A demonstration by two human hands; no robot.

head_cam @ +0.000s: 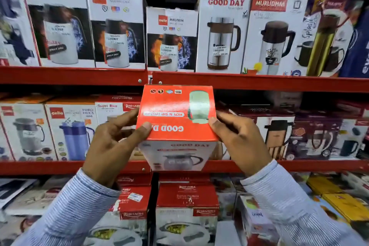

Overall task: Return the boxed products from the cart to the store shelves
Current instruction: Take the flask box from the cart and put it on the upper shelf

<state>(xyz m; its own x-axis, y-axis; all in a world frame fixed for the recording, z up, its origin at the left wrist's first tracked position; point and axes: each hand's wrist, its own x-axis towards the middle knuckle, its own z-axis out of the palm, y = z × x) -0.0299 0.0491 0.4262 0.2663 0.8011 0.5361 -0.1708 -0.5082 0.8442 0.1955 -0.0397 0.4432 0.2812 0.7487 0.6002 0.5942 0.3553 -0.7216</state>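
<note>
I hold a Good Day box point(171, 112) with a red top and a white front showing a jug, level with the middle shelf. My left hand point(111, 142) grips its left side, thumb on the red top. My right hand point(237, 140) grips its right side, thumb on the top too. The box hangs in front of the red middle shelf point(259, 84), close to a dark gap point(239, 100) between the boxes there. The cart is out of view.
The upper shelf carries Magnum boxes point(115, 26), a Good Day flask box point(221, 32) and a Murlidhar box point(273, 34). Blue jug boxes point(69, 132) fill the middle left. Rishabh boxes point(185, 201) crowd the lower shelf.
</note>
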